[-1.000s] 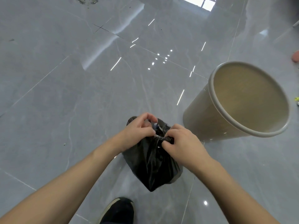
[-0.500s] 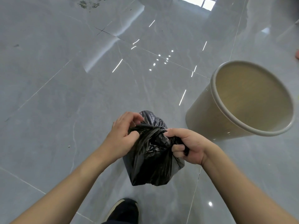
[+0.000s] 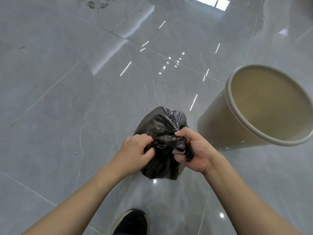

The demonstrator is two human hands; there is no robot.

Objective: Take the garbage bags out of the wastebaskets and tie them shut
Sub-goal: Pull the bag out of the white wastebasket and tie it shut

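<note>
A: In the head view, why are you holding the garbage bag [image 3: 160, 131] up off the floor [image 3: 67, 99], just in front of you?

B: Judging by the grip, you are working on the knot. Your left hand [image 3: 135, 150] is pinching the gathered neck from nine o'clock, and your right hand [image 3: 191, 150] is curling round the twisted end from three o'clock, so both are clamping on plastic.

A: And the wastebasket [image 3: 225, 122]?

B: It is standing at two o'clock from the bag, near it but not touching, with no liner showing.

A: How is the bag looking?

B: Black, glossy, crinkled and bunching into a small, rounded bundle. I cannot tell whether the knot is finished.
</note>
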